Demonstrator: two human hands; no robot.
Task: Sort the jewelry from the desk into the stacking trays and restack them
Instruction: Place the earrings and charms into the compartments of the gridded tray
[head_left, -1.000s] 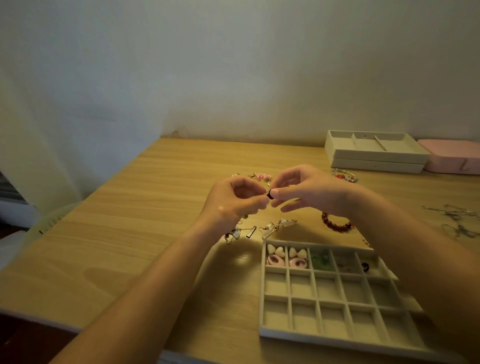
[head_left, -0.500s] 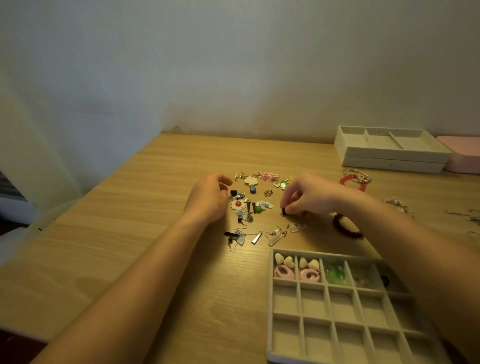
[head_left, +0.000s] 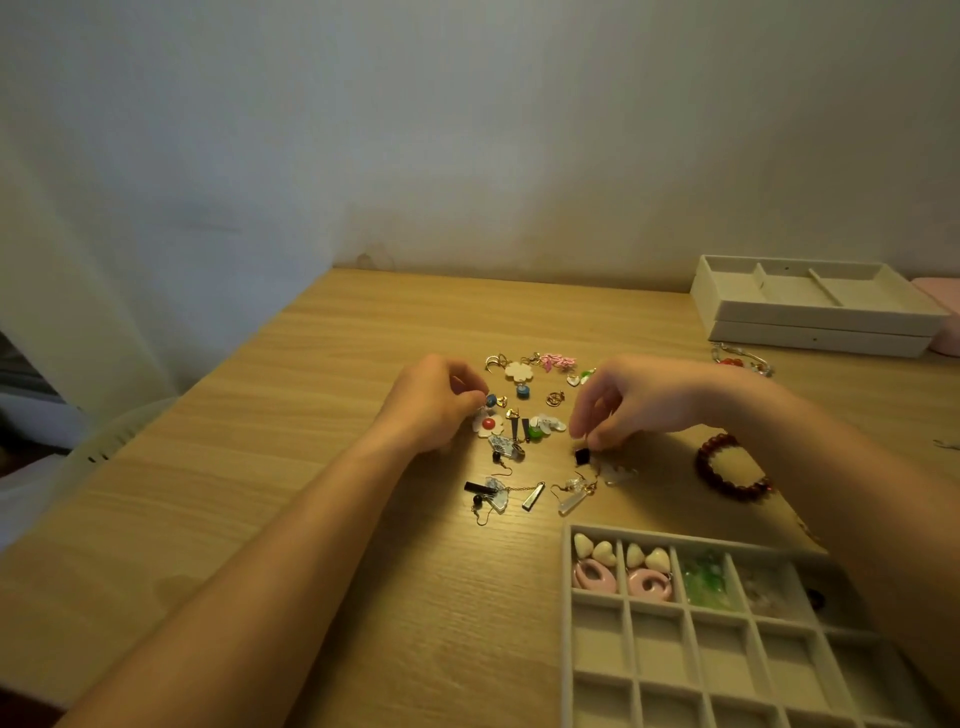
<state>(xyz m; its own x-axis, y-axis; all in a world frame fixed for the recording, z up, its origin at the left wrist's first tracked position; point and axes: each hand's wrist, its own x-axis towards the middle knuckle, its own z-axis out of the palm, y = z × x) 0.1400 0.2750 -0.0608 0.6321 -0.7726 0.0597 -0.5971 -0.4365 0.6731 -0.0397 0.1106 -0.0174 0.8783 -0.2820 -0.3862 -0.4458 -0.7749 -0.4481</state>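
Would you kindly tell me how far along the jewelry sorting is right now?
Done: only the grid tray holds pieces, in its top row, including pink earrings and green pieces. In hand: the right hand pinches a black earring; the left hand sits at the loose earrings, grip unclear. Left: that pile, the red bead bracelet, and restacking with the stacked trays.

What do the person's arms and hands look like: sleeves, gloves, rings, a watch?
The left arm and right arm are bare as far as the view shows, no sleeves. The left hand and right hand wear no gloves; no ring or watch shows on them.
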